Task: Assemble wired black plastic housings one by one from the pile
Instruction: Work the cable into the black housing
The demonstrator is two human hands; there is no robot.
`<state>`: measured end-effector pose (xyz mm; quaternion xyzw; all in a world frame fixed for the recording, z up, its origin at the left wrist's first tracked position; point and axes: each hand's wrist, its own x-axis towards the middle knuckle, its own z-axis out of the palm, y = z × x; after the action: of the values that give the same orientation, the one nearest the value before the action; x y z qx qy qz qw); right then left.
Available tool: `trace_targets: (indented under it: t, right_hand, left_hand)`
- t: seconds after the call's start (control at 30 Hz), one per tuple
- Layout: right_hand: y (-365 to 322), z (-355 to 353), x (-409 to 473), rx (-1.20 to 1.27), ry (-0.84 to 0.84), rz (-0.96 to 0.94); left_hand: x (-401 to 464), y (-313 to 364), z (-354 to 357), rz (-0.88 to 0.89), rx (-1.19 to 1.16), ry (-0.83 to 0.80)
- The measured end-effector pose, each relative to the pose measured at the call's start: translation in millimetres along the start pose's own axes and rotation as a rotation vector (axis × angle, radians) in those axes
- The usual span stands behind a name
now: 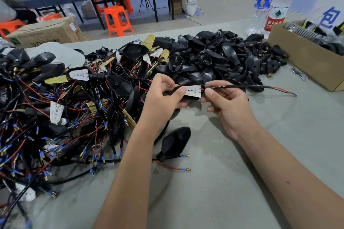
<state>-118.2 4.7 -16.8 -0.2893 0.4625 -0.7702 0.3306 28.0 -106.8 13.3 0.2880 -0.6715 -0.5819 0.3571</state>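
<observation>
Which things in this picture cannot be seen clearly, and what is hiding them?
- Head view: the black housing under the white LED board is mostly hidden by the board and the left hand.
- Where the black cable joins the board is covered by the right hand and its fingers.
- The cardboard box is cut off by the right edge.
- Print on the water bottles is too small to read.

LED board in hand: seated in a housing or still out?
Cannot tell. The white LED board faces up between the left hand and right hand; something black shows beneath it, mostly hidden.
</observation>
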Motion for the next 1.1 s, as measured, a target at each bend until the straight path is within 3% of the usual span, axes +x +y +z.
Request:
trace_targets:
  t: [0.23,0.37,0.6,0.8,1.1]
  right_hand:
    - [2.5,-1.4,1.9,-0.032,0.083,-0.065]
    - [3.2,0.8,0.6,-0.077,0.072,-0.081]
    - [1.7,2.8,-2.0,-0.103,0.028,-0.07]
    - [1.4,2.1,0.4,-0.058,0.074,-0.009]
    - [-4.2,3.8,0.3,0.065,0.061,0.048]
  left_hand:
    - [0.0,-4.8,15.1,-0.002,0.149,0.304]
    - [-2.1,-5.4,23.4,-0.037,0.206,0.33]
    - [-0.7,-6.9,26.8,-0.107,0.085,0.354]
    - [2.1,-8.7,22.1,-0.138,-0.099,0.395]
    - [-0.5,-12.2,22.2,-0.113,-0.071,0.434]
